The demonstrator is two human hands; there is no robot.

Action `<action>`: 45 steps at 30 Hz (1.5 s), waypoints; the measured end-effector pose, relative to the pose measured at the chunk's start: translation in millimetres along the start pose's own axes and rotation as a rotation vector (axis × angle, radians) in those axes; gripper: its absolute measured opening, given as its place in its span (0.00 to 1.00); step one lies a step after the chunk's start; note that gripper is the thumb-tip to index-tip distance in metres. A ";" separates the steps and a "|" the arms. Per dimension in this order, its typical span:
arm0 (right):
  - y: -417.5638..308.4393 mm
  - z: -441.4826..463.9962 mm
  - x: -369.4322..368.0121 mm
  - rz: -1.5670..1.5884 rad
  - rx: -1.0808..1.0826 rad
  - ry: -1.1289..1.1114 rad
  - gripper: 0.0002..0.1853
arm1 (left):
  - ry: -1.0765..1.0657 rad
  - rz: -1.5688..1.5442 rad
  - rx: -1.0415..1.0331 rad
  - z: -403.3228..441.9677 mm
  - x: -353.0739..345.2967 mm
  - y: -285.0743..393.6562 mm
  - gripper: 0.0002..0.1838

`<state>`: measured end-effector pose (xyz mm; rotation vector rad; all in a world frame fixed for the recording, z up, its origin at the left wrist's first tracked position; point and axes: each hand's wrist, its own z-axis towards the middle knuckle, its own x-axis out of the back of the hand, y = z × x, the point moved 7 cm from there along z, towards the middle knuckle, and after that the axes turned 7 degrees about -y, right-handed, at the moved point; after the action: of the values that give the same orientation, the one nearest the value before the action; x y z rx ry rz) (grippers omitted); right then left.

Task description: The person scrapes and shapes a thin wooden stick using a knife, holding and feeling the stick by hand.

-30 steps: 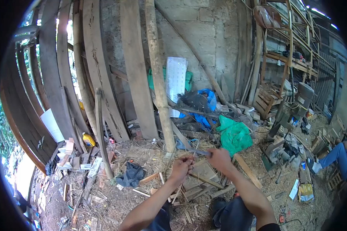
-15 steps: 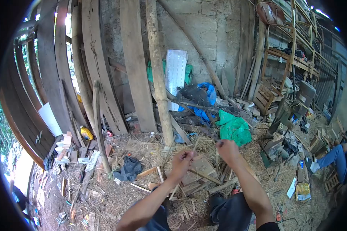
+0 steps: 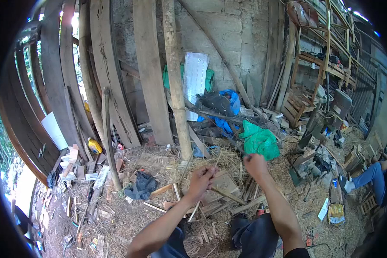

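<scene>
Head: stick (image 3: 218,161) in left hand (image 3: 199,184), bottle (image 3: 94,146) beyond

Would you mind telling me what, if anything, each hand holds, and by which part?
The left hand pinches a thin stick below its upper end; what the right hand holds, if anything, cannot be told.

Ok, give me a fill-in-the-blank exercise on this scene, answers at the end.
The thin stick extends from the person's ____ hand.
The crumpled plastic bag just beyond the right hand is ____.
The jug near the leaning boards is ____.
Missing words: left, green, yellow.
</scene>
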<state>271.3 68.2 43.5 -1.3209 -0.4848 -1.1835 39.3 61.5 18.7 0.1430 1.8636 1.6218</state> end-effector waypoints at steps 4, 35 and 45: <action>-65.9 -23.9 -7.7 0.030 0.347 -0.030 0.08 | -0.041 -0.061 0.044 2.1 -4.1 -3.4 0.12; 2.9 -1.2 -45.6 0.352 0.032 -0.278 0.18 | 0.074 -0.058 -0.207 22.5 18.9 -9.8 0.08; -78.6 -37.9 -47.5 0.478 0.355 -0.415 0.14 | 0.352 0.018 -0.429 20.8 51.1 13.1 0.06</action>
<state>172.6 65.8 31.3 -1.2749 -0.6011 -0.4034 6.3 106.7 10.1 -0.3303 1.7061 2.1238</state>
